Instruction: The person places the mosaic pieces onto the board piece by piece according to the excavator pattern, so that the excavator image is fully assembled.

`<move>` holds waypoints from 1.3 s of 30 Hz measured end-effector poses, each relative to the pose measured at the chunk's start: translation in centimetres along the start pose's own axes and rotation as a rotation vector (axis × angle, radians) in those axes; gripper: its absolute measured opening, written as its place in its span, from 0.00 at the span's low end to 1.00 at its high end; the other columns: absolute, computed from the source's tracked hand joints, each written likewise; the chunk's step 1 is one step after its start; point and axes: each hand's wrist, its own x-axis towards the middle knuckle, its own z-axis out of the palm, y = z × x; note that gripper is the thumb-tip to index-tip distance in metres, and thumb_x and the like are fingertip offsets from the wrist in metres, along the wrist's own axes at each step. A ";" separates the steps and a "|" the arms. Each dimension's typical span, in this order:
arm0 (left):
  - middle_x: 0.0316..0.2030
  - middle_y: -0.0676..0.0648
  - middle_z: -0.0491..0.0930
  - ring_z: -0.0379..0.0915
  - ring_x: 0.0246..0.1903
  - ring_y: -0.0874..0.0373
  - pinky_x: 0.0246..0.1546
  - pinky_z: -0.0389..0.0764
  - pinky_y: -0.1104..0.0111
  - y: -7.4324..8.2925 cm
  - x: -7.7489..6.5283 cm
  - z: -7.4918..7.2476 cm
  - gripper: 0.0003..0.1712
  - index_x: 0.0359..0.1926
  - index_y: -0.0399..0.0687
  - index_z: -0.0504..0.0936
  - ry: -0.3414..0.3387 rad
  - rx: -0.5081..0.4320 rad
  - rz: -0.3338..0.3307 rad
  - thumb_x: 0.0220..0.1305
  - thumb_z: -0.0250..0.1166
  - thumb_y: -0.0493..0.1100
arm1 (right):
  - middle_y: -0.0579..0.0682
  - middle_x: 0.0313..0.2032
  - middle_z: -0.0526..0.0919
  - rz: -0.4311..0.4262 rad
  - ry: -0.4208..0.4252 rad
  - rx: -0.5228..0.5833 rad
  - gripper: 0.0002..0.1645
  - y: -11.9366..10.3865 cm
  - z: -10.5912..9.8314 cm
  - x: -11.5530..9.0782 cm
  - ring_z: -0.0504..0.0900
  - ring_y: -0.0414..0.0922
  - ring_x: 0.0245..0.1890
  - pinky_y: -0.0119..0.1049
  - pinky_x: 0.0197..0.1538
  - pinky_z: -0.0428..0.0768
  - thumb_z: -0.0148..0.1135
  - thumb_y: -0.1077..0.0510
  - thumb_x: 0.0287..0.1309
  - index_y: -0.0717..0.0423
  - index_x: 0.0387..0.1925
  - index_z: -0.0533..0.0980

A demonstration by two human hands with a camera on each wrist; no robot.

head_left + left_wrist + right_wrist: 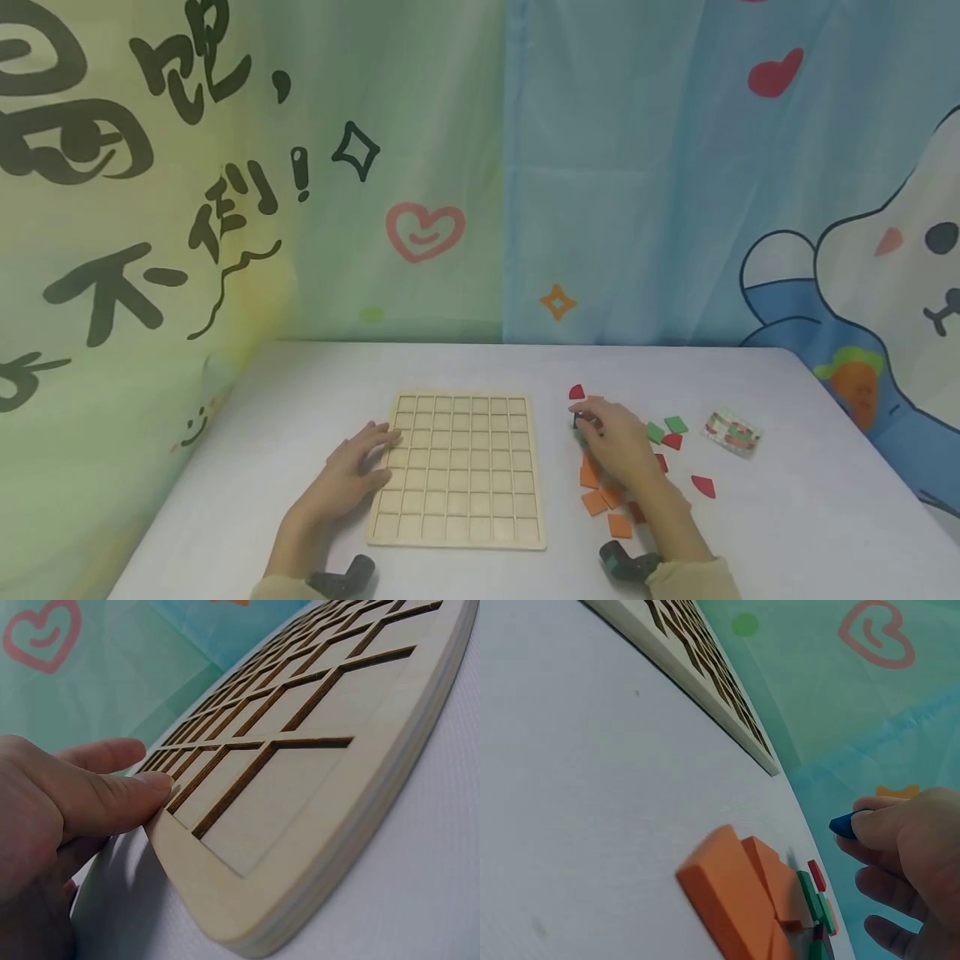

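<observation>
A pale wooden grid board point(456, 481) lies flat on the white table, its square cells bare. My left hand point(343, 477) rests at the board's left edge, thumb and fingers extended; in the left wrist view the thumb point(139, 796) touches the rim. To the right of the board, my right hand point(621, 446) pinches a small blue piece point(844, 825) between thumb and fingers, raised above the scattered pieces. Below and around that hand lie several orange square tiles point(619, 526), partly covered by the wrist, and green tiles point(676, 425).
Red curved pieces point(703, 486) lie to the right of the right forearm, and another red piece point(576, 392) is just beyond the fingers. Farther right sits a small patterned packet or card point(733, 433). A printed curtain point(420, 292) hangs behind the table.
</observation>
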 end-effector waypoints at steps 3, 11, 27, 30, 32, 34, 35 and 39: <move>0.71 0.45 0.59 0.40 0.74 0.45 0.71 0.32 0.46 0.0 0.0 -0.1 0.31 0.65 0.56 0.69 -0.009 0.007 0.012 0.60 0.63 0.41 | 0.50 0.45 0.83 0.015 -0.019 -0.006 0.16 0.0 0.3 -0.1 0.78 0.47 0.42 0.48 0.47 0.81 0.59 0.54 0.62 0.46 0.52 0.78; 0.70 0.43 0.59 0.41 0.73 0.43 0.71 0.33 0.44 0.3 0.4 -0.7 0.30 0.65 0.53 0.69 -0.013 0.033 0.080 0.61 0.63 0.40 | 0.50 0.48 0.83 0.033 -0.042 0.046 0.17 -1.0 0.8 0.0 0.79 0.49 0.50 0.51 0.54 0.78 0.61 0.55 0.61 0.47 0.52 0.77; 0.70 0.43 0.59 0.41 0.73 0.43 0.70 0.33 0.43 -0.1 0.0 -0.7 0.30 0.65 0.53 0.69 0.001 0.034 0.048 0.61 0.63 0.41 | 0.43 0.36 0.85 -0.029 -0.060 0.158 0.11 -4.8 2.4 0.3 0.77 0.40 0.35 0.33 0.38 0.75 0.65 0.56 0.56 0.46 0.43 0.79; 0.70 0.43 0.59 0.41 0.73 0.43 0.70 0.32 0.43 -0.3 -0.1 -0.8 0.30 0.65 0.53 0.69 0.004 0.020 0.048 0.60 0.63 0.41 | 0.41 0.34 0.85 -0.048 -0.062 0.182 0.10 -5.5 3.4 0.6 0.77 0.39 0.34 0.34 0.38 0.76 0.66 0.57 0.55 0.46 0.41 0.79; 0.70 0.42 0.59 0.41 0.73 0.42 0.70 0.32 0.43 -0.3 0.0 -0.7 0.30 0.65 0.52 0.69 -0.005 0.008 0.058 0.60 0.63 0.41 | 0.41 0.33 0.85 -0.046 -0.069 0.171 0.09 -5.7 4.0 0.6 0.77 0.38 0.33 0.34 0.39 0.77 0.66 0.57 0.55 0.46 0.40 0.80; 0.70 0.42 0.59 0.41 0.73 0.43 0.70 0.32 0.43 -0.3 0.0 -0.6 0.30 0.65 0.53 0.69 -0.017 0.000 0.060 0.61 0.63 0.41 | 0.41 0.32 0.84 -0.035 -0.080 0.144 0.09 -5.7 4.5 0.5 0.76 0.37 0.33 0.34 0.39 0.77 0.67 0.57 0.54 0.46 0.39 0.80; 0.71 0.43 0.59 0.40 0.74 0.43 0.70 0.32 0.43 -0.2 0.0 -0.6 0.30 0.65 0.53 0.69 -0.022 -0.001 0.061 0.61 0.63 0.41 | 0.41 0.32 0.84 -0.029 -0.083 0.130 0.09 -5.6 4.6 0.5 0.75 0.37 0.32 0.34 0.39 0.76 0.67 0.57 0.54 0.46 0.39 0.80; 0.70 0.43 0.59 0.41 0.73 0.43 0.70 0.33 0.43 -0.1 -0.1 -0.6 0.30 0.64 0.53 0.70 -0.016 0.000 0.067 0.60 0.63 0.42 | 0.41 0.31 0.84 -0.021 -0.078 0.103 0.09 -5.3 4.8 0.4 0.74 0.39 0.32 0.34 0.39 0.75 0.68 0.56 0.54 0.46 0.39 0.81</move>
